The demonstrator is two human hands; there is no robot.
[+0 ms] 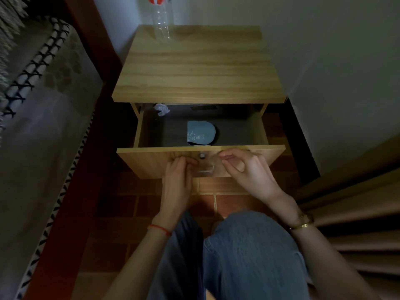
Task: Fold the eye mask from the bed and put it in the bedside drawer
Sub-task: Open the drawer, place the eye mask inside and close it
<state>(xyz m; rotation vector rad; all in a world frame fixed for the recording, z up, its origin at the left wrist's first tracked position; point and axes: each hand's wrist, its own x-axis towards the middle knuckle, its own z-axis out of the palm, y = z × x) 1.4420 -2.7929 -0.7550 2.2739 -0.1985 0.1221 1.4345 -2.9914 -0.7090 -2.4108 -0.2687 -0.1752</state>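
Head view: looking down on an open bedside drawer with both hands at its front.
Eye mask (pixel 200 133): folded in half, blue, lying flat on the dark drawer floor near the front panel, white writing on its upper face.
Drawer (pixel 238 132): pulled out from the wooden nightstand (pixel 198 68); a crumpled white scrap (pixel 161 109) sits in its back left corner.
Left hand (pixel 178 180): palm turned down, fingers curled in against the drawer front just left of the metal handle (pixel 204 168); whether they actually grasp the handle cannot be told.
Right hand (pixel 243 167): raised just before the drawer's top edge, thumb and forefinger bent toward each other, holding nothing.
Wrists: red string on the left, gold bracelet (pixel 302 223) on the right.
Nightstand top: a clear plastic bottle (pixel 162 20) stands at the back left.
Surroundings: bed (pixel 39 126) to the left, jeans-clad knees (pixel 238 256) below.
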